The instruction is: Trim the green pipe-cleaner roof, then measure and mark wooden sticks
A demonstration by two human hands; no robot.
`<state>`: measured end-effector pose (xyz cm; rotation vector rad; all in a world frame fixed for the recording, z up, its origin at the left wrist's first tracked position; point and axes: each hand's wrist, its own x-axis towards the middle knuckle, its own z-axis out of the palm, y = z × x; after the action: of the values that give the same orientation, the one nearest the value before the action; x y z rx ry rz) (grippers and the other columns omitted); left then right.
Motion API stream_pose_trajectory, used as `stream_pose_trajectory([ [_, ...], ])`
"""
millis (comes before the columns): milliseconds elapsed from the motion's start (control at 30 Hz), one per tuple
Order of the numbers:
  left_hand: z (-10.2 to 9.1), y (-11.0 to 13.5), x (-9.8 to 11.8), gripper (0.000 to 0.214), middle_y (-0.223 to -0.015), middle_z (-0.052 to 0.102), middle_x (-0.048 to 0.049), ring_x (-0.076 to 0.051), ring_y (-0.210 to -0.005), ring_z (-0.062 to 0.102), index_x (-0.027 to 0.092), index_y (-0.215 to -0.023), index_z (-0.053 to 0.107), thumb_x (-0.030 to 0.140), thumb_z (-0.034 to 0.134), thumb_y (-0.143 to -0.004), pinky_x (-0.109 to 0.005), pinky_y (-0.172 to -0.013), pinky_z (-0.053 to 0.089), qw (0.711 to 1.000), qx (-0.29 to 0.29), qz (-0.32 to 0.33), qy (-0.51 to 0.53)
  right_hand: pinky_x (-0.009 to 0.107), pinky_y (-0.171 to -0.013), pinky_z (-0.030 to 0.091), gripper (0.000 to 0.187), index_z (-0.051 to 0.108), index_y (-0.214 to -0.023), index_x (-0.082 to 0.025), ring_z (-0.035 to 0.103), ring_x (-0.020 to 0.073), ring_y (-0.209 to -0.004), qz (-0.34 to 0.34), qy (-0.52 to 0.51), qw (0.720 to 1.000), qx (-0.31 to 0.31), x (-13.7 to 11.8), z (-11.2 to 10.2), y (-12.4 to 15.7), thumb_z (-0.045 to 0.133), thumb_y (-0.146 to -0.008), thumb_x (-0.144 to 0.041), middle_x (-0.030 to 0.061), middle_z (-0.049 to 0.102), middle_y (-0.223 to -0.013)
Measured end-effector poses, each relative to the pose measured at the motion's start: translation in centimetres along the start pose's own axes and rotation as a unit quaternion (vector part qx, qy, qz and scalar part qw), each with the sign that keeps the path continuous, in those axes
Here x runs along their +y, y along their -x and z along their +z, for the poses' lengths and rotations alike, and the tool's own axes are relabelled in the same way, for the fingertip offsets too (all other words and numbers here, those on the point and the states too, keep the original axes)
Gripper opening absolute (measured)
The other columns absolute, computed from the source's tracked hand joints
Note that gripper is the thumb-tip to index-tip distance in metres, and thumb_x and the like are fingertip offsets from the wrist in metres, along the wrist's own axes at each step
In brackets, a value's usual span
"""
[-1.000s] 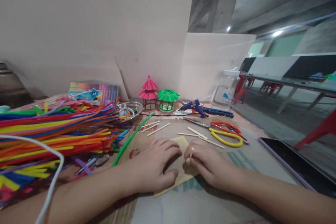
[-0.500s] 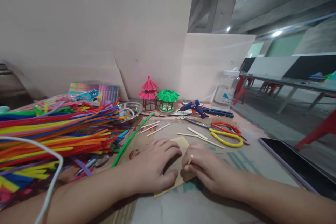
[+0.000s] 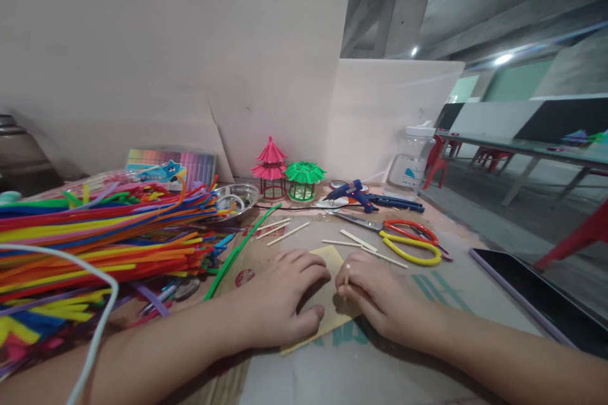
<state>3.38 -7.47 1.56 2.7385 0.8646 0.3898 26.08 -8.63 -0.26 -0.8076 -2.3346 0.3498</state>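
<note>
My left hand [image 3: 292, 300] lies palm down on a yellow sheet [image 3: 335, 323], its fingers stretched forward and the thumb apart. Against the right part of that sheet, my right hand [image 3: 377, 294] is closed around a thin wooden stick [image 3: 347, 275], whose pale end sticks up from between the fingers. The stick's lower end is hidden by the hand. Ahead of the hands, several loose wooden sticks [image 3: 365, 253] lie on the printed board. Scissors [image 3: 411, 243] with red and yellow handles rest beyond my right hand.
Colourful pipe cleaners [image 3: 109, 221] are heaped on the left, under a white cable [image 3: 107, 304]. A metal bowl [image 3: 244, 199], two small pavilions [image 3: 306, 180], a blue glue gun [image 3: 351, 193] and a bottle [image 3: 411, 161] stand at the back. A phone [image 3: 532, 297] lies at right.
My right hand has shifted slightly right and up, away from my left hand, still pinching the stick. My left hand stays in place on the sheet.
</note>
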Motion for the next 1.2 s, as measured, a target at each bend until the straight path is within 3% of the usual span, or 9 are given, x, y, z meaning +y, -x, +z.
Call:
stream_pose_trajectory([
  [433, 0.01, -0.04, 0.02, 0.035, -0.13, 0.06, -0.0079, -0.027, -0.124, 0.05, 0.019, -0.118, 0.061, 0.027, 0.062, -0.085, -0.043, -0.111, 0.038, 1.0, -0.002, -0.002, 0.004, 0.032, -0.078, 0.044, 0.02, 0.058, -0.085, -0.019, 0.058, 0.0181, -0.081, -0.018, -0.033, 0.999, 0.002, -0.06, 0.06, 0.09, 0.044, -0.094, -0.009, 0.0046, 0.066, -0.085],
  [600, 0.03, -0.11, -0.06, 0.038, -0.129, 0.06, -0.0077, -0.027, -0.124, 0.051, 0.02, -0.122, 0.06, 0.027, 0.063, -0.084, -0.045, -0.111, 0.038, 1.0, -0.006, -0.005, 0.002, 0.032, -0.079, 0.044, 0.019, 0.059, -0.085, -0.019, 0.057, 0.019, -0.082, 0.014, -0.013, 0.999, 0.03, 0.24, 0.2, 0.06, 0.045, -0.095, -0.011, 0.0044, 0.067, -0.083],
  [767, 0.04, -0.12, -0.11, 0.036, -0.128, 0.061, -0.0086, -0.027, -0.122, 0.052, 0.018, -0.118, 0.061, 0.026, 0.063, -0.083, -0.044, -0.11, 0.039, 1.0, 0.0, -0.003, 0.0, 0.03, -0.078, 0.045, 0.019, 0.059, -0.086, -0.019, 0.059, 0.0165, -0.082, -0.013, -0.052, 0.999, 0.0, -0.23, 0.17, 0.16, 0.046, -0.094, -0.008, 0.0033, 0.066, -0.085],
  [900, 0.05, -0.07, -0.11, 0.037, -0.128, 0.06, -0.008, -0.027, -0.122, 0.052, 0.02, -0.12, 0.06, 0.026, 0.063, -0.083, -0.045, -0.11, 0.039, 1.0, -0.003, -0.005, 0.001, 0.032, -0.078, 0.045, 0.02, 0.06, -0.085, -0.019, 0.058, 0.0184, -0.082, 0.0, -0.019, 1.0, 0.023, -0.24, 0.03, 0.09, 0.045, -0.094, -0.009, 0.0051, 0.066, -0.084],
  [1067, 0.02, -0.09, 0.0, 0.032, -0.126, 0.061, -0.0075, -0.026, -0.12, 0.052, 0.02, -0.115, 0.061, 0.024, 0.063, -0.083, -0.043, -0.109, 0.04, 1.0, 0.001, -0.003, 0.004, 0.031, -0.079, 0.046, 0.018, 0.06, -0.086, -0.019, 0.059, 0.0169, -0.083, -0.016, -0.041, 0.999, 0.004, -0.18, 0.18, 0.03, 0.047, -0.093, -0.008, 0.0044, 0.067, -0.086],
  [1200, 0.11, 0.0, -0.07, 0.035, -0.126, 0.061, -0.0073, -0.026, -0.12, 0.052, 0.02, -0.117, 0.06, 0.023, 0.065, -0.083, -0.044, -0.11, 0.038, 1.0, 0.005, -0.002, 0.013, 0.031, -0.079, 0.047, 0.018, 0.064, -0.09, -0.02, 0.061, 0.0169, -0.083, -0.021, -0.058, 0.997, 0.04, 0.14, 0.28, -0.13, 0.048, -0.095, -0.011, 0.0042, 0.069, -0.086],
])
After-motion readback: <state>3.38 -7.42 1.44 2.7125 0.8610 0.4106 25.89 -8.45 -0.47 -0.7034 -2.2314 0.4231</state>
